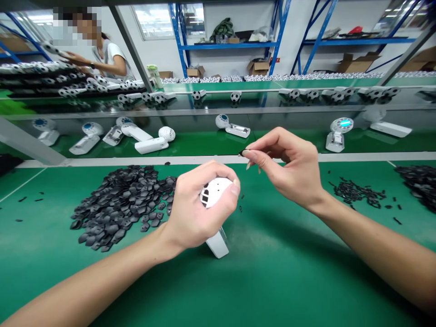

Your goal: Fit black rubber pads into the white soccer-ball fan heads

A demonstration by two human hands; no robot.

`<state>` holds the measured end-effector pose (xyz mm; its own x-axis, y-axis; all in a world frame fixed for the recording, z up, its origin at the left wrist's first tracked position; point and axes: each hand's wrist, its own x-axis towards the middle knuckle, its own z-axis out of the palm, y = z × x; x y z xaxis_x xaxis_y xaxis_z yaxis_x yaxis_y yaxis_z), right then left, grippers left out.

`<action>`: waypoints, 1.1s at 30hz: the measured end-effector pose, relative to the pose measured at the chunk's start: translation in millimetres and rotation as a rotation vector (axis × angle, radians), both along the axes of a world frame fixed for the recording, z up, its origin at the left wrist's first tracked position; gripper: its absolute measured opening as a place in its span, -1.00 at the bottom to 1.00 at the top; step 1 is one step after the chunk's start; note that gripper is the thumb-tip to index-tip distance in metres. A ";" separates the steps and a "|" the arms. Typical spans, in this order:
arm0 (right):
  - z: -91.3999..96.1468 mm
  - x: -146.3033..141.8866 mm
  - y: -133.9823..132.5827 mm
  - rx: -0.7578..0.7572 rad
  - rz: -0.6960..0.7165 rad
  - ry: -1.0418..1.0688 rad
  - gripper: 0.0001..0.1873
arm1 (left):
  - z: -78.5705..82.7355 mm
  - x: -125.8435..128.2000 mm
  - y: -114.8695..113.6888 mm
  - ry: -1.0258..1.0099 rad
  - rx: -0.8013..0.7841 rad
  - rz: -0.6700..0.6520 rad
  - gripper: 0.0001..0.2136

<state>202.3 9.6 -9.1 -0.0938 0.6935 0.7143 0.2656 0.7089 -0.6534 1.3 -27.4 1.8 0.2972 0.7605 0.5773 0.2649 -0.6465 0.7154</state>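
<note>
My left hand (197, 206) is wrapped round the round head of a white hand-held fan (215, 193); the fan's handle points down toward the green table. My right hand (289, 170) hovers just above and to the right of the fan, thumb and forefinger pinched on a tiny black piece (242, 153). A big heap of flat black pieces (117, 206) lies to the left of my left hand.
Smaller scatters of black bits (356, 193) lie right of my right hand, another dark heap (420, 184) at the far right. White fans (151, 143) rest on the belt beyond the white strip. A person (105, 56) works at the far left by stacked trays.
</note>
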 end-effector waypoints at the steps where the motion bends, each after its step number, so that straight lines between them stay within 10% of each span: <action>1: 0.4 -0.2 -0.5 0.000 -0.002 -0.003 -0.85 | 0.0 0.0 0.4 -0.003 -0.005 0.001 -0.85; 33: 14.4 29.2 -13.8 0.740 -0.113 -0.483 -0.80 | -0.8 -3.9 10.4 -0.029 -0.143 0.064 -0.80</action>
